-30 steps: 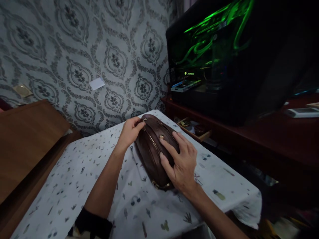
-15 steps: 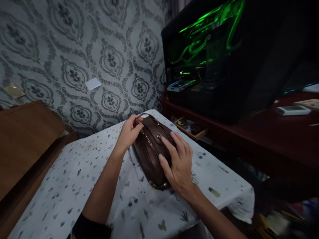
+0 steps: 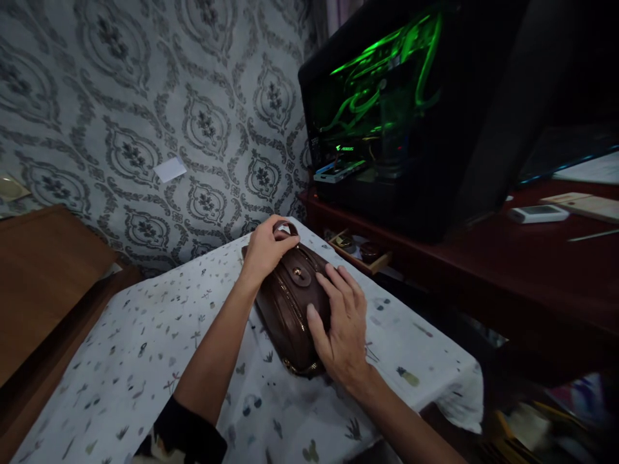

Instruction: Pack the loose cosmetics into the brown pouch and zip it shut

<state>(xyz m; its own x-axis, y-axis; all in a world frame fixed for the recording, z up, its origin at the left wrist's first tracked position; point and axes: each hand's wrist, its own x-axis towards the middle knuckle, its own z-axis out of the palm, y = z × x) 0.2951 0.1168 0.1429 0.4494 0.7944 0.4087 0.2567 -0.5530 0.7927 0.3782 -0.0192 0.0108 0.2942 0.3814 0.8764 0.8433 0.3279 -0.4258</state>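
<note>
A dark brown leather handbag (image 3: pixel 280 316) with gold zips and a gold clasp lies on the patterned white cloth. My left hand (image 3: pixel 265 248) grips its far end, the thumb laid over the top near the zip and the other fingers partly hidden behind. Beside that thumb a brown strap handle (image 3: pixel 289 227) stands up in a loop. Against the bag's right side rests my right hand (image 3: pixel 343 322), its fingers stretched out and slightly apart.
The cloth-covered table (image 3: pixel 178 322) stands against a patterned wall. At the right, a dark red desk (image 3: pixel 483 258) carries a black computer case (image 3: pixel 435 167) lit green inside. A small open drawer (image 3: pixel 362 259) juts out near the table's far right edge. A brown wooden panel (image 3: pixel 48 270) is at left.
My left hand has shifted from the near zip over to the handle end, and the strap now stands upright. My right hand's fingers have drawn back off the clasp. The view has shifted slightly.
</note>
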